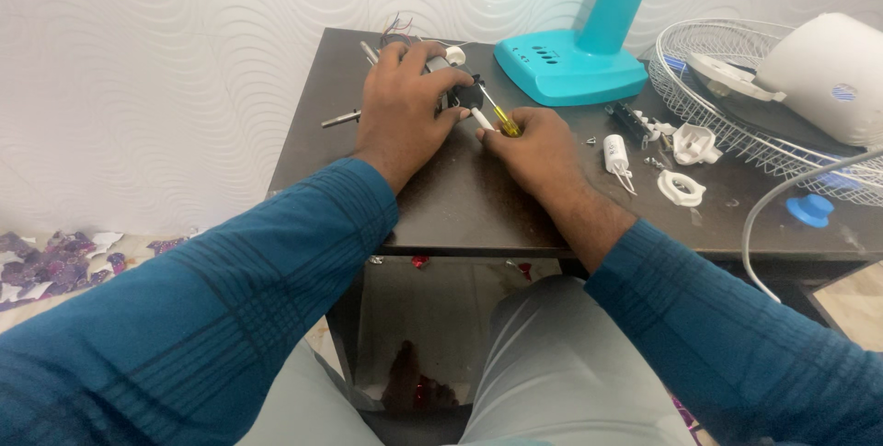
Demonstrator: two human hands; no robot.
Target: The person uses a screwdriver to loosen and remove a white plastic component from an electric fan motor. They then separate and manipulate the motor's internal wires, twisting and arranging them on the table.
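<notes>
My left hand [401, 106] covers and grips a small fan motor [460, 92] on the dark table [460, 198]; a metal shaft [340, 119] sticks out to its left and thin wires [397, 25] trail behind it. My right hand [538, 147] holds a yellow-handled screwdriver [499, 117], whose tip points at the motor's black end. A white pen-like piece [482, 120] lies between thumb and motor. Most of the motor is hidden under my left hand.
A turquoise fan base and pole [570, 60] stands at the back. To the right are a white wire fan guard [727, 87], a white motor cover [828, 74], a white capacitor [614, 154], white plastic nuts [682, 188], loose screws, a blue knob [811, 211] and a cable [763, 216].
</notes>
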